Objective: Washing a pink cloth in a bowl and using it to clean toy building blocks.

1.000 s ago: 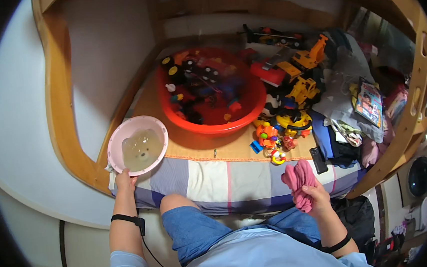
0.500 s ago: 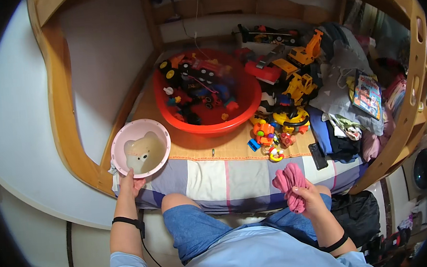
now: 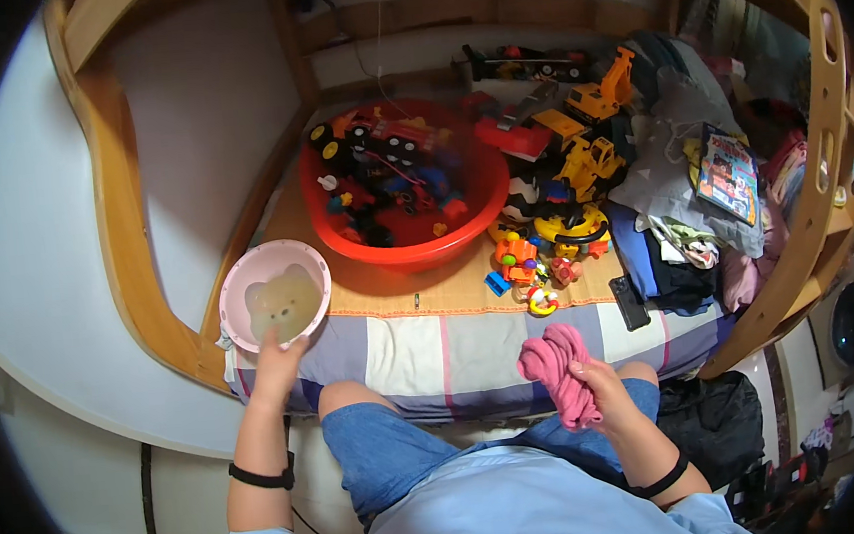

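A round pale-pink basin (image 3: 239, 322) with a bear face on its bottom and cloudy water inside stands at the bed's left front edge. My left hand (image 3: 280, 367) is closed on its near rim, with a fingertip reaching over the inner side. Over my lap, in front of the bed, my right hand (image 3: 607, 393) grips a bunched pink cloth (image 3: 558, 369). The cloth hangs in thick folds, with my thumb pressed on it.
A big red tub (image 3: 416, 258) full of toys stands behind the basin. Toy diggers (image 3: 590, 169) and small toys lie right of it, near a black phone (image 3: 628, 301). Clothes and a grey plastic bag (image 3: 656, 184) are heaped at right. A wooden bed frame (image 3: 131, 260) encloses the left.
My left hand has shifted slightly right along the basin's rim, its fingers now over the edge. My right hand has moved the pink cloth a little left. The whole view has shifted slightly.
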A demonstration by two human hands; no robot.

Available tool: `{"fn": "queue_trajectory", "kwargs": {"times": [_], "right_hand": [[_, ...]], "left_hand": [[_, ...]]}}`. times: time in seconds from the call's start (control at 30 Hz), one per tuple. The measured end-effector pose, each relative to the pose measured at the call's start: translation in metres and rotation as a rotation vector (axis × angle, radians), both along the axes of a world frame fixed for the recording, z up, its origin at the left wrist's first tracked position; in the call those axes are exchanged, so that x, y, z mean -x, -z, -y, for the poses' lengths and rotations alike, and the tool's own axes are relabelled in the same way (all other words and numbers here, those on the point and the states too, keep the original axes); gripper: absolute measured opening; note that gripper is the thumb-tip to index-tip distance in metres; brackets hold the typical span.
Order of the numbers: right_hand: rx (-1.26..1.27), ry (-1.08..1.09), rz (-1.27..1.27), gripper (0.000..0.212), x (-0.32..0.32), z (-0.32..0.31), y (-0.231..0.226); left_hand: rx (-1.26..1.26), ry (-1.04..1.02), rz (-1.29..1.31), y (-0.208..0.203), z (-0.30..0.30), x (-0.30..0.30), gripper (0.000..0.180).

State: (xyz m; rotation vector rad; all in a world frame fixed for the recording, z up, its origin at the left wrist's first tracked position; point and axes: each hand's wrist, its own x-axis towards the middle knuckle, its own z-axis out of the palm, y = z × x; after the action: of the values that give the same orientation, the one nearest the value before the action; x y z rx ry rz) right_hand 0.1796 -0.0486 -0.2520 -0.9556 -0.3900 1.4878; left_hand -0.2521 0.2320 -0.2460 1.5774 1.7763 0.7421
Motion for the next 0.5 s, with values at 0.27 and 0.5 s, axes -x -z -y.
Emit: {"fn": "queue_trajectory", "kwargs": {"times": [0.27,0.5], "right_hand": [[-0.205,-0.113,0.164,0.047,0.047,-0.034,-0.024],[-0.123,-0.08,-0.401,0.051,0.064,-0.045,-0.038]], "left_hand": [[0.563,1.206,1.219,-0.094,0.134,-0.155,0.079],[0.895,1.175,1.596,-0.076,0.158,-0.23,0.099]]}}
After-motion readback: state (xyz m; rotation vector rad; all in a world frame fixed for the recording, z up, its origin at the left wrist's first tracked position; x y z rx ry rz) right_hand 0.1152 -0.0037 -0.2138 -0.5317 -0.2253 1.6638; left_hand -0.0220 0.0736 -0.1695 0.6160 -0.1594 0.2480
